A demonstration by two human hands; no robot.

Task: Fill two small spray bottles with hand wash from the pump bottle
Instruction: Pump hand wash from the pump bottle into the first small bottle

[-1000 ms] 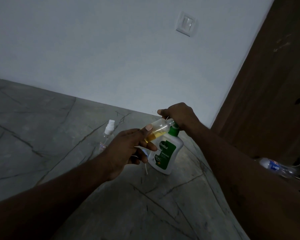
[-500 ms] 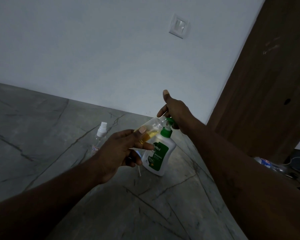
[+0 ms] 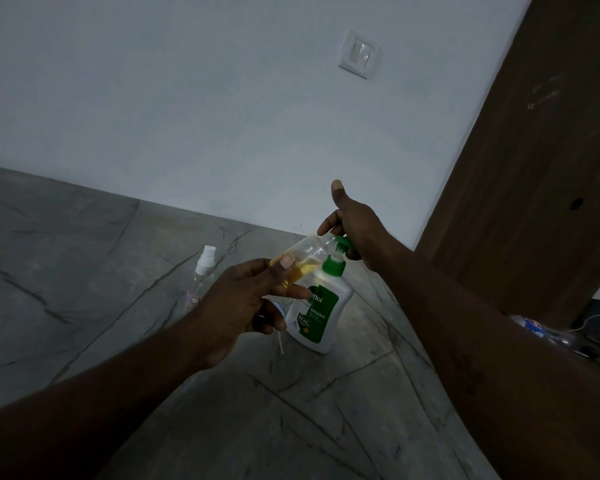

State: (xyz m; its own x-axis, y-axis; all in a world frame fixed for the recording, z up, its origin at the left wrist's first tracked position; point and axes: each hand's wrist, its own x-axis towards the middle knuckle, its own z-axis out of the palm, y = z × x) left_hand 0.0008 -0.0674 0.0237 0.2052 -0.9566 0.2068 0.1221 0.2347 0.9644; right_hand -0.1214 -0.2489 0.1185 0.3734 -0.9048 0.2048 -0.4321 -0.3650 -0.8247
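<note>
Now your left hand (image 3: 243, 306) pinches the uncapped spray bottle (image 3: 302, 258), long axis tilted up-right, mouth at the pump head (image 3: 344, 242) of the Dettol pump bottle (image 3: 321, 315) standing on the floor (image 3: 84, 271); your right hand (image 3: 352, 220) curls over that head, thumb raised.

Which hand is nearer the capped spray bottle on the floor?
Left. The left hand, holding the open spray bottle, sits right of the capped spray bottle; the right hand is farther, on the head of the pump bottle.
</note>
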